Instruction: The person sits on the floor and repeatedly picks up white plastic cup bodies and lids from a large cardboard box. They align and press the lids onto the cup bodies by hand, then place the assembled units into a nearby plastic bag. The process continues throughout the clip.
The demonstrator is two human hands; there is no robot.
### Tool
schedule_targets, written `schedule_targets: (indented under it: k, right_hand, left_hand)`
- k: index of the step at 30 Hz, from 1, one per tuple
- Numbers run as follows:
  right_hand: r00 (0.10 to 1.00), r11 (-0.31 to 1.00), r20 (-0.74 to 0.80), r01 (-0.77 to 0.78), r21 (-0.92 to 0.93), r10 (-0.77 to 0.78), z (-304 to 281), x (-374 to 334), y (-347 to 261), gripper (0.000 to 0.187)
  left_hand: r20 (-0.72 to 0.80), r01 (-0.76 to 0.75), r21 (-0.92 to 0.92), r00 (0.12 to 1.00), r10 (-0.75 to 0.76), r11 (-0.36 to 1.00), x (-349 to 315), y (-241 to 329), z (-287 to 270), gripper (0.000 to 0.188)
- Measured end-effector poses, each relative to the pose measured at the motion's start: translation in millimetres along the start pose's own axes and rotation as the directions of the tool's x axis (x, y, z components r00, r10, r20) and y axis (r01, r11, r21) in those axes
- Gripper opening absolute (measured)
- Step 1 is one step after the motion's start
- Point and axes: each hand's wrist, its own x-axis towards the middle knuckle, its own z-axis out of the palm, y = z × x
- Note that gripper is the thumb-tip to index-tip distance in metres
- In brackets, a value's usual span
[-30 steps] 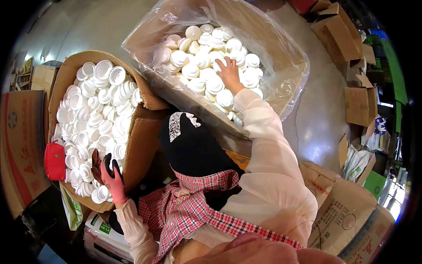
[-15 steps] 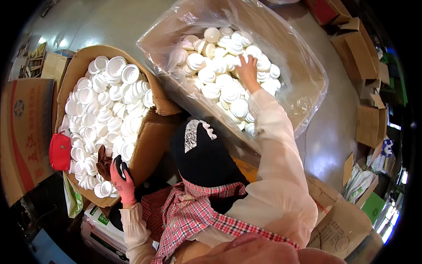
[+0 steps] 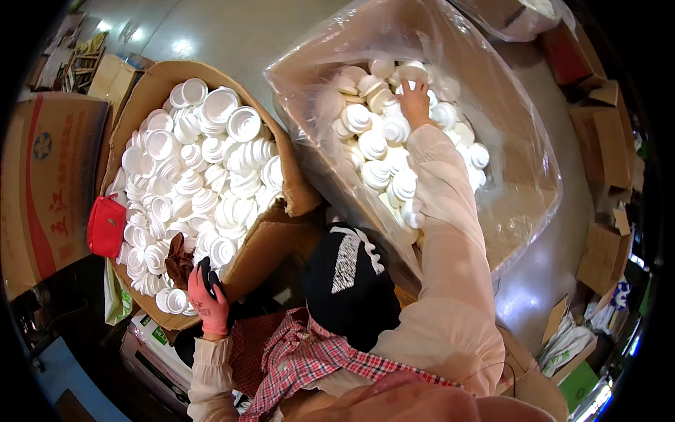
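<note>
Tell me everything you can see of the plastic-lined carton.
The plastic-lined carton is a brown, open-topped box, cardboard by its look, set at a slant, mostly in the view's right half. Clear, creased film covers its inner walls and folds out over the rim. Inside lies a heap of round white pieces, many of them stepped. The bare right hand is inside, touching the heap; the sleeved forearm crosses the near wall, hiding part of it.

Left head-worn fisheye; faces steeply down; white lids (image 3: 244,124) fairly near
</note>
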Motion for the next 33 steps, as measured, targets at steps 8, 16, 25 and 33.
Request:
schedule_targets:
  k: [8, 16, 25, 33]
  right_hand:
    - [0.988, 0.997, -0.157, -0.017, -0.074, 0.005, 49.8, 64.5, -2.0, 0.051]
    - [0.980, 0.992, -0.199, 0.041, 0.116, -0.018, 32.9, 50.0, 17.4, 0.061]
    - [0.950, 0.956, 0.103, -0.294, -0.022, 0.295, -33.8, -85.2, 103.7, 0.090]
    - [0.936, 0.950, 0.164, -0.308, -0.044, 0.311, 34.4, 5.6, 24.2, 0.081]
  left_hand:
    - [0.042, 0.058, -0.012, 0.998, -0.057, 0.998, 1.2, 2.5, -3.1, 0.043]
    - [0.098, 0.085, -0.092, 0.992, -0.076, 0.992, 13.2, 7.7, -0.9, 0.035]
    - [0.111, 0.069, -0.069, 0.992, -0.061, 0.995, 9.2, -0.9, 1.6, 0.043]
    - [0.146, 0.047, -0.100, 0.989, -0.032, 0.994, 11.6, -5.2, -0.6, 0.044]
